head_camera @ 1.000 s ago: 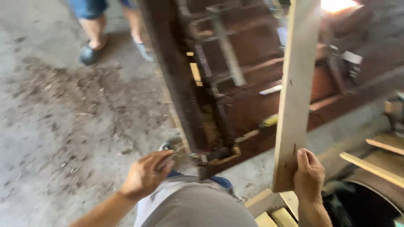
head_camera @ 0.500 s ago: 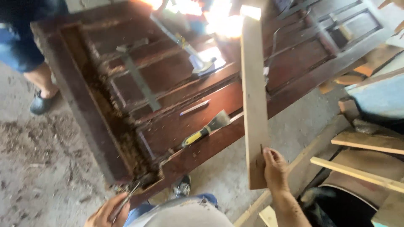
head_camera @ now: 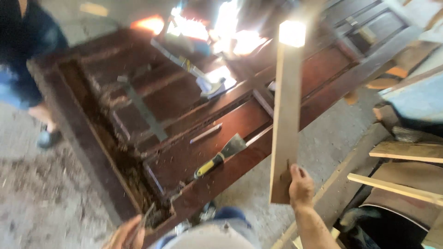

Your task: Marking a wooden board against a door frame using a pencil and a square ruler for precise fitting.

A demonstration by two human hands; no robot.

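Head view: the right hand (head_camera: pixel 301 186) gripped the bottom corner of a long pale wooden plank (head_camera: pixel 286 120), upright beside the dark red-brown wooden door (head_camera: pixel 194 152), likely stiff, light, top-heavy (better held mid-length), while the left hand (head_camera: pixel 123 234) closed on a thin metal tool (head_camera: pixel 145 216).

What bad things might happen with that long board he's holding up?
The right hand holds the long board only at its bottom end, so it might tip and fall onto the dark wooden door. It could also hit the scraper or hammer lying there. Another person stands close by.
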